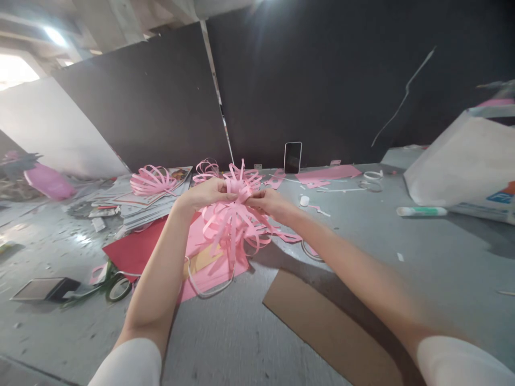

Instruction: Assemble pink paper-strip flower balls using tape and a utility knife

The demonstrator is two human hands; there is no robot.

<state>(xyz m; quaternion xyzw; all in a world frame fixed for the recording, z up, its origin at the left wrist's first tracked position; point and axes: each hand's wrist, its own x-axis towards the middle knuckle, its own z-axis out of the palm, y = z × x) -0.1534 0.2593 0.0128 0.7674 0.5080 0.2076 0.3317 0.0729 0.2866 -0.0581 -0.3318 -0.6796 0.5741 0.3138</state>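
Both my hands meet at the middle of a pink paper-strip flower (233,217), whose looped strips hang down and fan out above. My left hand (209,193) pinches it from the left, thumb pressed along the centre. From the right, my right hand (267,202) grips the same centre with bent fingers, the tips partly hidden by strips. Beneath lie sheets of pink paper (193,289) and a red sheet (134,249). A white cord (207,295) loops over the pink paper's lower edge.
Another pink strip ball (151,180) rests on stacked papers (148,214) at left. A phone (293,157) leans against the dark wall. Brown cardboard (322,327) lies in front. Green tape (119,288), a glue stick (421,212) and a white bag (454,161) lie around.
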